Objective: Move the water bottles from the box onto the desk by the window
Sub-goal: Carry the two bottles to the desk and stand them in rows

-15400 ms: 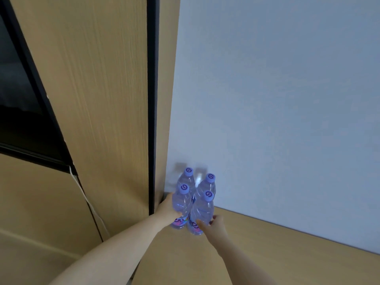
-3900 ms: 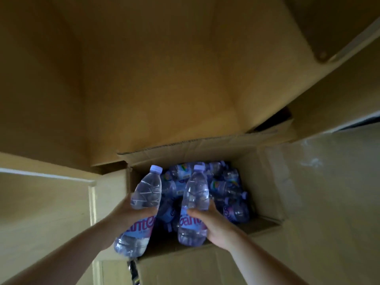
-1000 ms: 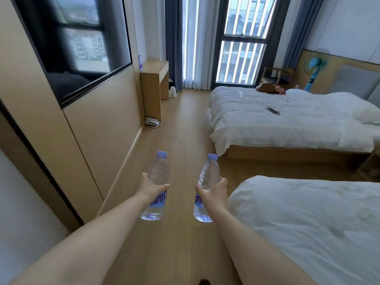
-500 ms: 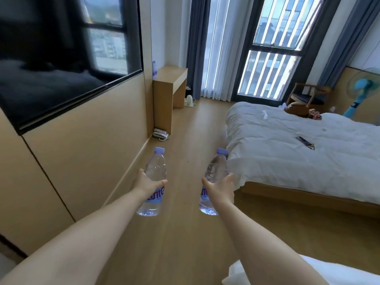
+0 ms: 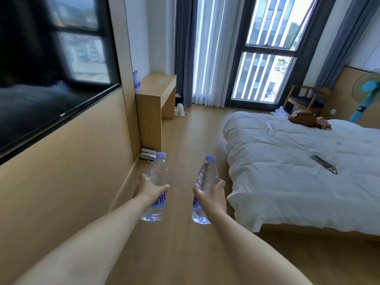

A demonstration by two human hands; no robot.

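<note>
Mid-carry: left hand (image 5: 151, 189) wrapped round one upright water bottle (image 5: 156, 188), right hand (image 5: 211, 195) round another (image 5: 204, 189), desk (image 5: 156, 89) well ahead at twelve o'clock already bearing earlier bottles (image 5: 136, 80); setting-down yet undone, box unseen.

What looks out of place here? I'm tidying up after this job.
A clear bottle lies loose on the bed, near a dark flat object. A kettle sits on the floor beside the desk.

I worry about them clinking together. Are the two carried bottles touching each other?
Apart. The head view shows bare floor between the left bottle and the right bottle, one in each hand.
</note>
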